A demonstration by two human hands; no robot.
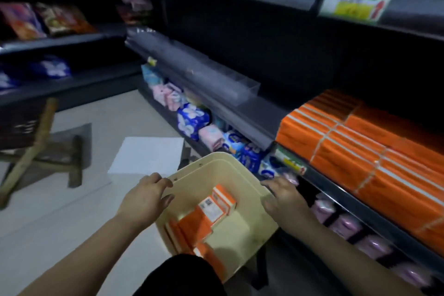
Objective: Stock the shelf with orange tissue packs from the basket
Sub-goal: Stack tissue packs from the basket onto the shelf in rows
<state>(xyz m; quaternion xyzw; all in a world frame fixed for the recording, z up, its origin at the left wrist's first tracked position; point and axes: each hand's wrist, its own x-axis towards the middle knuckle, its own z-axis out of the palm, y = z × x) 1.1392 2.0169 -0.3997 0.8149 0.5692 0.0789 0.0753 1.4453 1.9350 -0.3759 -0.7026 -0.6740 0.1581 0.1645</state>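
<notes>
A cream plastic basket [216, 163] sits on the floor in front of me, holding several orange tissue packs [204, 221]; one pack shows a white label. My left hand [144, 199] grips the basket's left rim, thumb curled over the edge. On the right rim, my right hand [283, 197] holds the basket with curled fingers. More orange tissue packs [360, 151] lie stacked in rows on the dark shelf [348, 199] at the right, about level with the basket's top.
Blue, pink and white wrapped packs [192, 120] fill the bottom shelf behind the basket. Pink packs [346, 226] lie under the orange stack. A white sheet [146, 155] lies on the floor, and a wooden stool [40, 146] stands at the left.
</notes>
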